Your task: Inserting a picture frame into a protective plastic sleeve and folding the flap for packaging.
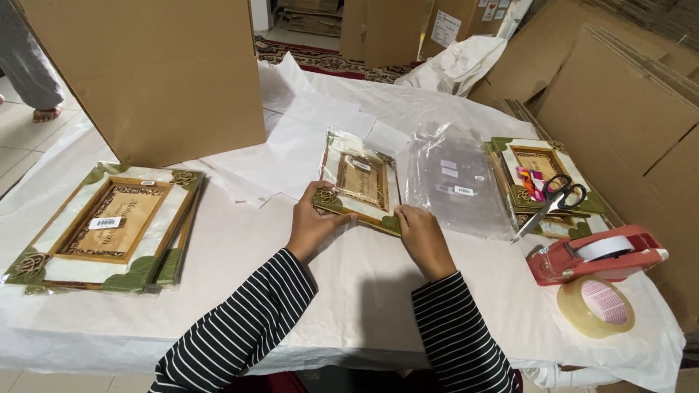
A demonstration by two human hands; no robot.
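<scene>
1. Nearest you, a loose roll of clear tape (595,306) is lying at the near right edge of the table (240,291), with a red tape dispenser (593,253) just beyond it.
2. You are gripping a small wrapped frame (360,182) at mid-table: your left hand (312,222) is closing its fingers on the near left corner, while your right hand (422,236) is pinching the near right corner.
3. The frame is lying directly beyond your fingers, its long axis running away from you and leaning slightly left; both hands are sitting about equally close to it.
4. At left, a stack of larger frames (109,225) is resting well apart from your hands.
5. At right, an empty clear plastic sleeve (455,182) is lying just beside the held frame; past it, scissors (553,200) are sitting on another frame stack (542,182).
6. Farther back, white wrapping paper (306,138) is spreading out beside an upright cardboard box (153,73).
</scene>
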